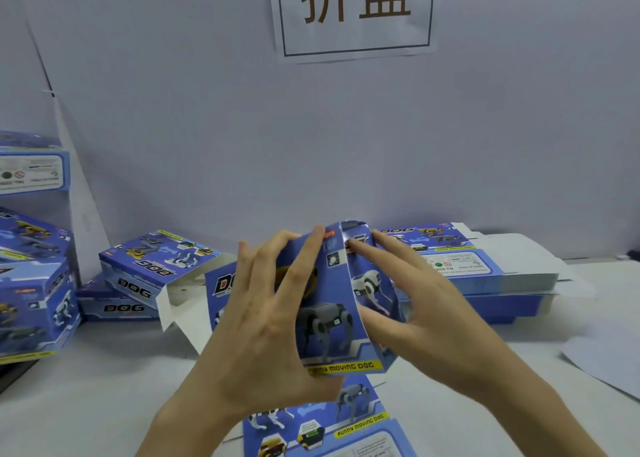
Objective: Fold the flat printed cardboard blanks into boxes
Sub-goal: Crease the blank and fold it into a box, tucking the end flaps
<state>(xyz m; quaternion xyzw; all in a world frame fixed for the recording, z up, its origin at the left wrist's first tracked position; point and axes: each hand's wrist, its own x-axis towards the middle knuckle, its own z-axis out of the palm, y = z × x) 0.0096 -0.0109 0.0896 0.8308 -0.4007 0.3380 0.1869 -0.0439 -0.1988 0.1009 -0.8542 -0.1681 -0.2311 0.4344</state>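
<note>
**Half-folded blank (329,318) held up over the table (104,387), both our hands on it.**

We could not see most of its left panel: our left hand (263,325) covered it, fingers spread wide and curled over the print. Our right hand (433,321) clasped the other panel, index fingertip pressed near the top flap, thumb tucked at the edge. The inside was hidden. A flat blank (346,432) lay below, cut off by the frame; the stack of blanks (502,276) sat right, folded boxes (38,304) left, partly cropped.

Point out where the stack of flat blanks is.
In the head view, the stack of flat blanks lies at right against the wall, just behind the right hand.
</note>
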